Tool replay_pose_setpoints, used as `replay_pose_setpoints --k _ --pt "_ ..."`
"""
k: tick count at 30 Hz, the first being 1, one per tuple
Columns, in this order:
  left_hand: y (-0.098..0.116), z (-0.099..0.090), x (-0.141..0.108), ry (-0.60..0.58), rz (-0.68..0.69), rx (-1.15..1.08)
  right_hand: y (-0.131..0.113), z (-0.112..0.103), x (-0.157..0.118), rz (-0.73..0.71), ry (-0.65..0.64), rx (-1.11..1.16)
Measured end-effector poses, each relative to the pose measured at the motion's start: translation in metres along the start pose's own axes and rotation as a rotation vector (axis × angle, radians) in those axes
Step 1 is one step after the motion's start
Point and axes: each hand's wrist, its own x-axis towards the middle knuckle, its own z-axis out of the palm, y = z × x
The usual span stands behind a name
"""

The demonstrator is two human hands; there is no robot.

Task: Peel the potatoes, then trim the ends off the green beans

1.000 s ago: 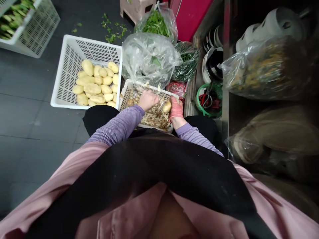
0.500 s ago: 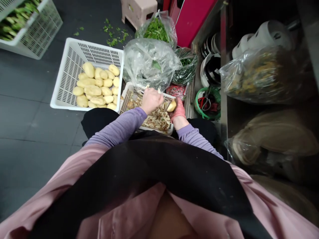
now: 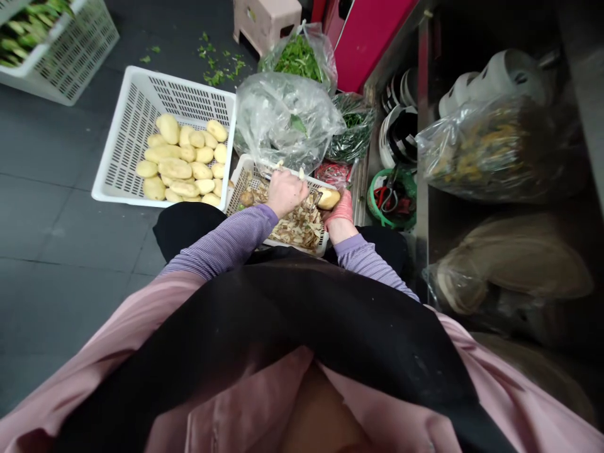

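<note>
My bare left hand [image 3: 286, 194] is closed above a shallow white basket [image 3: 244, 165], just left of the potato. Small pale bits show at its far side; what its fingers hold is mostly hidden. My right hand [image 3: 340, 211], in a pinkish-red glove, grips a potato [image 3: 329, 199] over the basket's right end. The potato's visible side is pale and peeled. Brown and cream potato peelings [image 3: 302, 225] fill much of the basket beneath my hands. A brown unpeeled potato [image 3: 246, 198] lies at its left side.
To the left, a large white crate [image 3: 113, 157] holds several peeled potatoes [image 3: 175, 168]. Clear bags of greens [image 3: 298, 58] crowd the far side. A green basket with scissors [image 3: 391, 200] stands at right, beside a metal shelf [image 3: 423, 157]. Another crate [image 3: 78, 63] of greens is top left.
The potato has turned in my right hand, showing more of its pale side and lying more level. My left hand has shifted slightly left, away from it.
</note>
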Motion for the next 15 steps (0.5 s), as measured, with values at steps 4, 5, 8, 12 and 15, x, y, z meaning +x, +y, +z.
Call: replay_pose_setpoints --k 4,5,8,12,15 --pt "-0.011 0.003 0.001 -0.042 0.050 -0.008 0.002 0.001 -0.005 0.062 0.028 0.048" --pt "-0.020 0.002 0.004 -0.047 0.043 -0.014 0.002 0.001 -0.007 0.091 0.014 0.040" --pt "-0.043 -0.001 0.015 -0.067 -0.028 -0.023 -0.003 -0.002 -0.016 0.135 -0.008 0.030" --pt "-0.040 -0.002 0.020 -0.114 0.053 -0.008 -0.009 -0.003 -0.023 0.150 -0.017 0.030" --pt "-0.034 -0.004 0.020 -0.097 0.083 -0.022 -0.010 -0.005 -0.024 0.179 -0.079 -0.044"
